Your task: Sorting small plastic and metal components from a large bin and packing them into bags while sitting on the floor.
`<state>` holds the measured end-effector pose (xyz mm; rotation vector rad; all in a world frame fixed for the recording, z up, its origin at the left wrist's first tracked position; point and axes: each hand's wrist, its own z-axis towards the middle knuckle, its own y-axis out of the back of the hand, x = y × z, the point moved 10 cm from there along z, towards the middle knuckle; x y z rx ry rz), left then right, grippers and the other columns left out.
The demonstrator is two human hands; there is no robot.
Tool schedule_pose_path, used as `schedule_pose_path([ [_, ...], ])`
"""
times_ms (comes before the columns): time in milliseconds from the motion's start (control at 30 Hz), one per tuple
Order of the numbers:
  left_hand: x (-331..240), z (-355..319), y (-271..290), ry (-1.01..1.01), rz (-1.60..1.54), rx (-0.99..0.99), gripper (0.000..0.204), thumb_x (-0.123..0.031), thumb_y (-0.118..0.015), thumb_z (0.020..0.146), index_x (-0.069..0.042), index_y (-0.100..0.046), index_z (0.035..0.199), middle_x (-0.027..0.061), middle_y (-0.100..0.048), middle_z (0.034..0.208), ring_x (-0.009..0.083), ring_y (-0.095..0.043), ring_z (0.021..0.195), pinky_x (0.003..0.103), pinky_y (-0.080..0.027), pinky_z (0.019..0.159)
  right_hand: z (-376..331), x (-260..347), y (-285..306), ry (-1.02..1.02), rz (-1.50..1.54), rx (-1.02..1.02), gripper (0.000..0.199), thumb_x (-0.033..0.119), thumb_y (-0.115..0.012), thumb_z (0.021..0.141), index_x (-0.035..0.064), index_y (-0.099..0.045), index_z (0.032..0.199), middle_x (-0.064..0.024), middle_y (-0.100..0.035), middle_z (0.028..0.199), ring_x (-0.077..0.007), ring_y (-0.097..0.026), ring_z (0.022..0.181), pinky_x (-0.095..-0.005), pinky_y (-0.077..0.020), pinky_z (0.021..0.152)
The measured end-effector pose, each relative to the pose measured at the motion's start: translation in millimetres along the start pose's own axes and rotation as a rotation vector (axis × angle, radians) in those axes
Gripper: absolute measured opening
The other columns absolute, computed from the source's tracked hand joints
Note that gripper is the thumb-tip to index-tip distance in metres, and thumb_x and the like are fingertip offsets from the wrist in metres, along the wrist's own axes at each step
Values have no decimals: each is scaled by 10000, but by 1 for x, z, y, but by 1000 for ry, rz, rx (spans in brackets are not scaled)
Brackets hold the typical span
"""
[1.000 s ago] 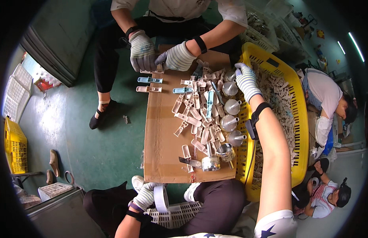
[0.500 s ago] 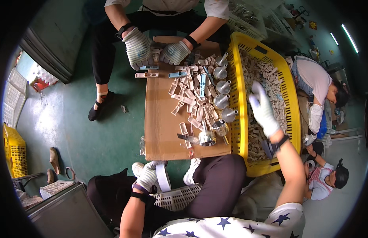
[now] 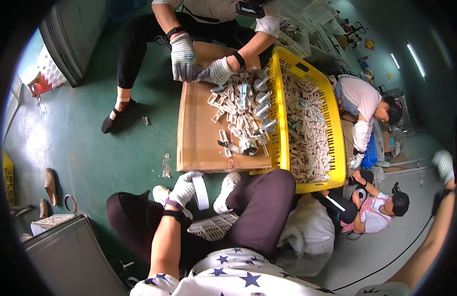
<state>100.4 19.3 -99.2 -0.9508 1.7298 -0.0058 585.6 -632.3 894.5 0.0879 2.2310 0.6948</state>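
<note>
Low in front of my lap, my left hand, in a striped white glove, is closed on a wide roll of white tape. My right hand, gloved too, is stretched far out to the right, away from the work. Motion smears its fingers, and I cannot make out anything in it. On the cardboard-topped surface lies a heap of beige plastic clips with a few blue ones. Several metal funnel-shaped pieces stand in a row along its right side. A shiny round metal piece sits near the front edge.
A yellow crate full of clips stands right of the cardboard. Opposite me, a co-worker's gloved hands work at its far edge. Two more people sit at the right. A white sack and a white slotted basket are near my legs.
My right hand has swung from above the yellow crate out to the far right. My left hand still grips the tape roll. The co-worker's hands opposite have come closer together. The view has shifted.
</note>
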Motion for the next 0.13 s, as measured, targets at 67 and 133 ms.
schedule_pose_path([
  [67, -37, -19, 14, -19, -10, -78, 277, 116, -595, 814, -55, -685, 1012, 19, -675, 927, 126, -607, 848, 280, -504, 760, 6, -10, 16, 205, 421, -271, 115, 145, -596, 783, 55, -631, 846, -109, -617, 685, -233, -611, 637, -343, -496, 586],
  [133, -18, -12, 10, -4, -14, -54, 266, 111, -596, 812, -45, -682, 1009, 24, -673, 910, 124, -607, 828, 280, -505, 743, -26, -26, 77, 364, 790, -502, 176, 134, -610, 802, 42, -612, 952, -103, -622, 756, -206, -605, 689, -321, -495, 615],
])
